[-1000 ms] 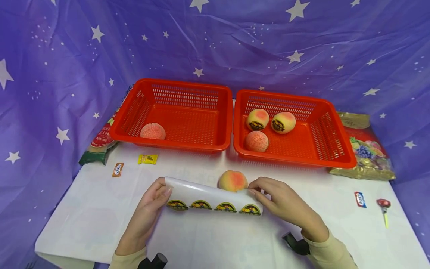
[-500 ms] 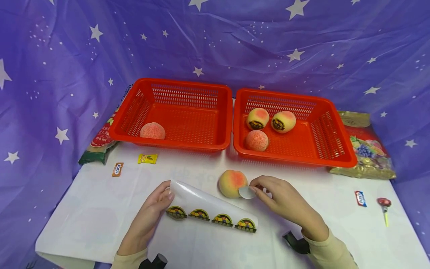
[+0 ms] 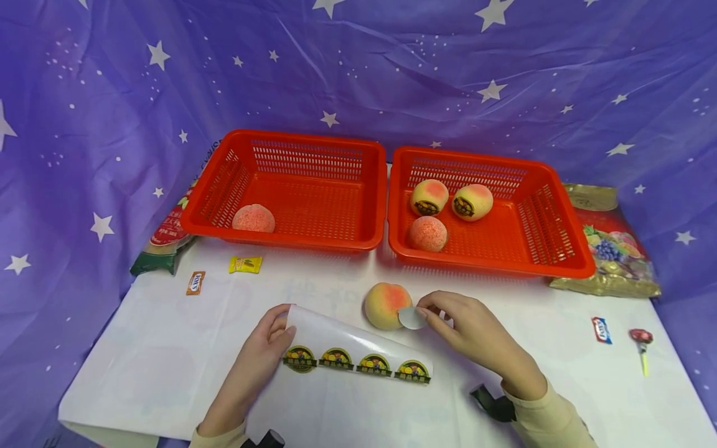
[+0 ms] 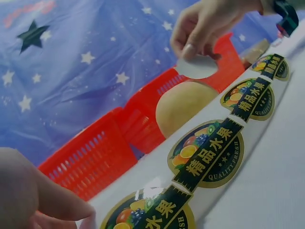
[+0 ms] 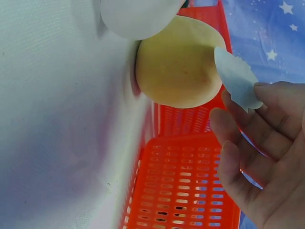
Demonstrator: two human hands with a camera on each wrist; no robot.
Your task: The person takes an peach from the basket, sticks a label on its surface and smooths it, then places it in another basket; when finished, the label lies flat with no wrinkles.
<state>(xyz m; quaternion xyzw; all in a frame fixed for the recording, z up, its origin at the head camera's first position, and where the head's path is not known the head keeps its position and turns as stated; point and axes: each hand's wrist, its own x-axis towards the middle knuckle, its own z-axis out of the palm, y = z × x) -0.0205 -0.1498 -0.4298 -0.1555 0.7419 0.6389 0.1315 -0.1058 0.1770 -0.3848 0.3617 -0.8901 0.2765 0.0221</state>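
Note:
My left hand (image 3: 263,348) pinches the left end of a white sheet of stickers (image 3: 347,330), whose lower edge carries a row of several dark oval fruit labels. Between thumb and forefinger my right hand (image 3: 467,333) holds a peeled-off sticker (image 3: 412,318), its pale back showing. Just left of that sticker a yellow and pink peach (image 3: 386,305) sits on the table; in the right wrist view the sticker (image 5: 237,78) is right at the peach (image 5: 181,64), and I cannot tell whether they touch. The sticker's printed face is hidden.
Behind stand two red baskets: the left basket (image 3: 313,242) holds a pink peach (image 3: 254,218), the right basket (image 3: 493,267) holds three peaches, two with labels. Wrapped candies (image 3: 245,264), a lollipop (image 3: 641,339) and printed bags (image 3: 610,242) lie around.
The sticker has come away from the sheet in my right hand. The sheet's right end has dropped toward the table's front, and my left hand has shifted slightly right.

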